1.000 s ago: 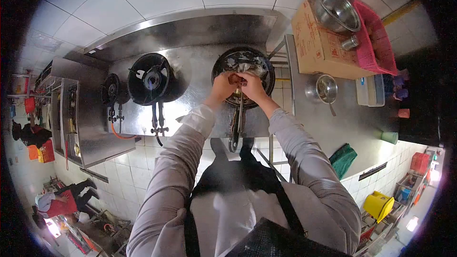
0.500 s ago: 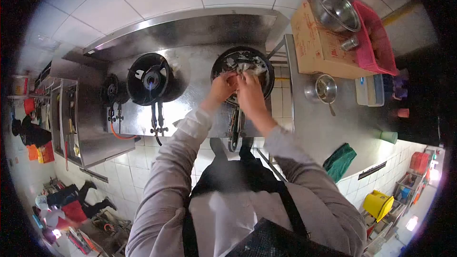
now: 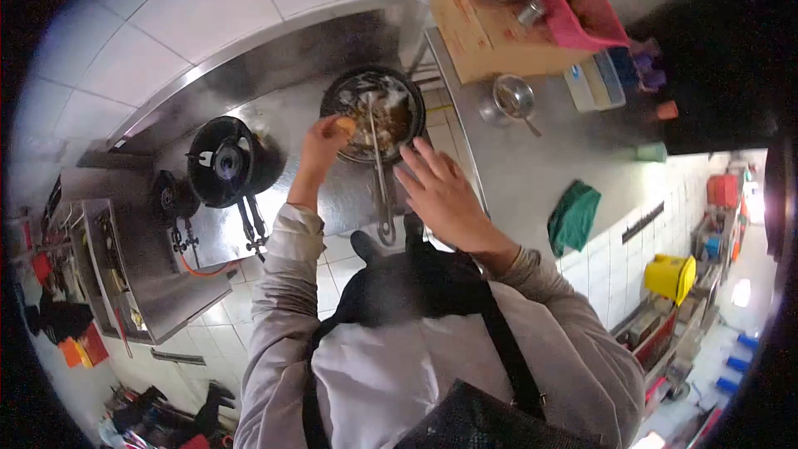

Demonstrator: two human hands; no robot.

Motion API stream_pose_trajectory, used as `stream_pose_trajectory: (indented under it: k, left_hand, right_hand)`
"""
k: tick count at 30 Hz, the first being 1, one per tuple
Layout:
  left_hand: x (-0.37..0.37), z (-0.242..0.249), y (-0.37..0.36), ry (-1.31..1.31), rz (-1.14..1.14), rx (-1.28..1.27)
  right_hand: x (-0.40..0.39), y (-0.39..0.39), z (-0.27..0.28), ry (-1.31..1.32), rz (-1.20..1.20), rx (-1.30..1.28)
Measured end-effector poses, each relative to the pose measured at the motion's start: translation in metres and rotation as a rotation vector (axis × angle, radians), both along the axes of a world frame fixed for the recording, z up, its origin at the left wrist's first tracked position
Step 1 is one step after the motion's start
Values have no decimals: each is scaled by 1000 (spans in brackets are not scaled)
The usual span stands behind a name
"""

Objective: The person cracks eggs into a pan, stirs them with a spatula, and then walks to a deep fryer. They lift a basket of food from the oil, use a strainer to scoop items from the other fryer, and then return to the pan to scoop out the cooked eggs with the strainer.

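A dark pan (image 3: 332, 100) sits on the stove, with white and brown food in it. A long metal utensil (image 3: 379, 175) lies across the pan, its handle pointing toward my body. At the pan's lower left edge my left hand (image 3: 322, 148) is closed on a small orange-tan piece (image 3: 346, 125), perhaps an eggshell. My right hand (image 3: 442, 191) is spread just right of the utensil's handle, below the pan's right side, and holds nothing.
Left of the pan are two burners (image 3: 228, 163) with valves and an orange hose. On the right-hand metal table (image 3: 524, 166) stand a cardboard box (image 3: 474, 29), a pink basket (image 3: 611, 29), a small metal bowl (image 3: 512, 96) and a green cloth (image 3: 573, 216).
My hands, together over the pan before, have moved apart. The left went to the pan's left edge, the right came down and opened. The whole view has turned and shifted.
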State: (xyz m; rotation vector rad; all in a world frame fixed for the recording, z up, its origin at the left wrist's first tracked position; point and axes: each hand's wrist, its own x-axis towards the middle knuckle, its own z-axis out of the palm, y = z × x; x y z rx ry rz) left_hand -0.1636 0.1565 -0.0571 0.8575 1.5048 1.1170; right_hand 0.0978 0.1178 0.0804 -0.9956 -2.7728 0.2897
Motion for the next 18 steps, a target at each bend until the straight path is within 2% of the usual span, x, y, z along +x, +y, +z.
stream_pose_trajectory:
  k: [4, 8, 11, 13, 15, 18]
  left_hand:
    - [0, 18, -1, 33, -13, -19]
    - [6, 30, -6, -14, 20, -14]
    - [6, 28, -7, -41, 50, 8]
    - [2, 17, -5, -62, 54, 12]
    - [0, 8, -3, -95, 14, 51]
    - [5, 17, 2, 5, -64, 30]
  right_hand:
    - [-8, 0, 26, 77, -12, 160]
    - [-12, -4, 33, 63, -11, 171]
    - [-16, 3, 28, 165, 38, 159]
    - [-23, 23, -10, 487, -73, -305]
    - [-39, 50, -44, 659, -188, -591]
    - [-68, 93, -102, 632, -161, -553]
